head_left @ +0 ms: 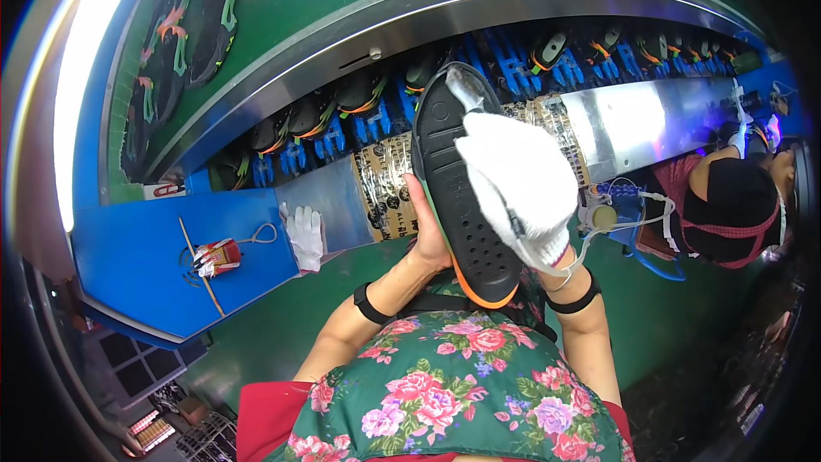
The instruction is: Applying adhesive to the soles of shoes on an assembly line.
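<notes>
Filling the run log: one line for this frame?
left hand: holds shoe sole | right hand: white glove, on sole | spare glove on blue bench

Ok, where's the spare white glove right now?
In the head view the spare white glove lies left of centre on the blue ledge, right of the small red tool and left of the bare left hand.

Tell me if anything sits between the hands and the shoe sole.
Nothing visible does. The bare left hand grips the black shoe sole directly; the right hand touches it only through its own white glove.
</notes>
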A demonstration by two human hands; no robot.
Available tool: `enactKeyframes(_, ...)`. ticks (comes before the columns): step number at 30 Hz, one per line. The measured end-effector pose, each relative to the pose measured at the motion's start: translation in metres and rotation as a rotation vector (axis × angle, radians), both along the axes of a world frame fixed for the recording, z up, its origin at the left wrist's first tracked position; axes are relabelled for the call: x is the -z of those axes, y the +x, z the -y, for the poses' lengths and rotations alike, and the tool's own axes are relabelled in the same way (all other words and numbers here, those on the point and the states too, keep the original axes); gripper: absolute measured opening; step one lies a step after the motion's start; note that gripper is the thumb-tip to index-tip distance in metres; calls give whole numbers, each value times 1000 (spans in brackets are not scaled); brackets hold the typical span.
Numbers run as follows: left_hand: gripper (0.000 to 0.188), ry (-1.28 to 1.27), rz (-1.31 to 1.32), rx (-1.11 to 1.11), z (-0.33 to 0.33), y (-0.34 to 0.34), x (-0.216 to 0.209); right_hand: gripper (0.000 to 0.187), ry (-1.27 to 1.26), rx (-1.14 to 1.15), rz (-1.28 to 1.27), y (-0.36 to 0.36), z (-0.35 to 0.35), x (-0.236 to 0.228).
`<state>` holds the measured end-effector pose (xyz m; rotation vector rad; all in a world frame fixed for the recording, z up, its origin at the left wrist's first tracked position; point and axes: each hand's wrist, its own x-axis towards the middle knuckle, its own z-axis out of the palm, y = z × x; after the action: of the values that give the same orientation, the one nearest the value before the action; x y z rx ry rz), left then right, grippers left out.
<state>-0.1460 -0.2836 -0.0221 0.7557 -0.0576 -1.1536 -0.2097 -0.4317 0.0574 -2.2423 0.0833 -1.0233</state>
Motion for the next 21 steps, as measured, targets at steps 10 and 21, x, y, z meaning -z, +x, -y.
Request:
enactKeyframes(10, 113, -616, -555, -118, 3, 3, 32, 31, 179, -137, 18, -15, -16, 11)
enactKeyframes(21, 95, -325, -106, -70, -8, 17, 59, 33, 220, -159, 46, -19, -17, 15)
